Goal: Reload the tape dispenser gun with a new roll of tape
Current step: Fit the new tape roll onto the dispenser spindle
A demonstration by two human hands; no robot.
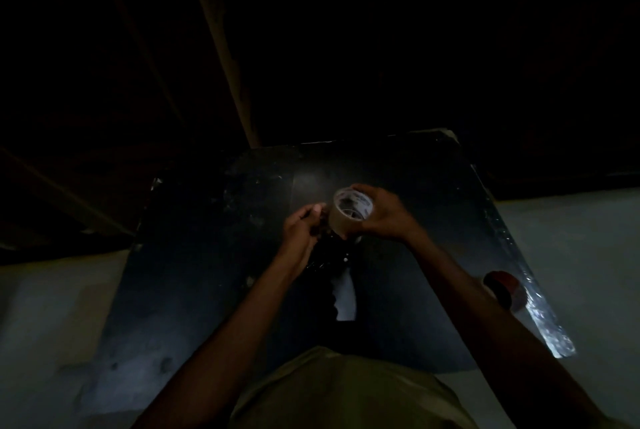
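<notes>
Red roll (507, 291) beside right forearm (485, 276)

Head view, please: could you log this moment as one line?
right hand: holds tape roll | left hand: at roll's edge | dispenser: unclear, dark | spare roll: on table

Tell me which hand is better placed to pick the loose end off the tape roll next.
The left hand, probably. The right hand is wrapped around the tape roll, holding it above the dark table, so it is busy. The left one's fingertips sit right at the roll's side; the dim light hides whether they touch.
</notes>
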